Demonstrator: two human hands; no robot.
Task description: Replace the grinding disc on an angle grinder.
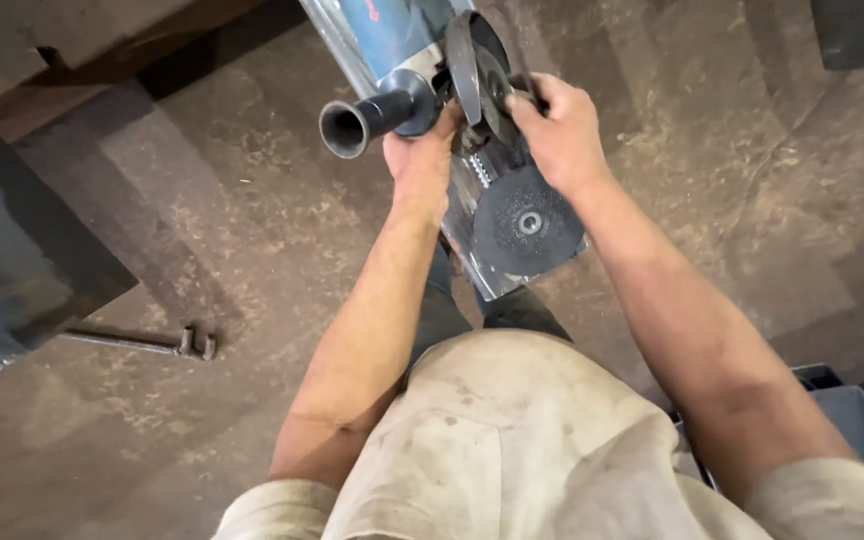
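Both hands (422, 160) (557, 135) seemingly on angle grinder (402, 50)

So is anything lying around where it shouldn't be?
Yes: a metal wrench lies loose on the dusty floor, away from both hands. A dark grinding disc also sits off the angle grinder, on a metal piece.

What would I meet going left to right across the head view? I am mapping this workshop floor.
Dark metal plate → spanner on the floor → grinder's side handle → left hand → right hand → grey box corner.
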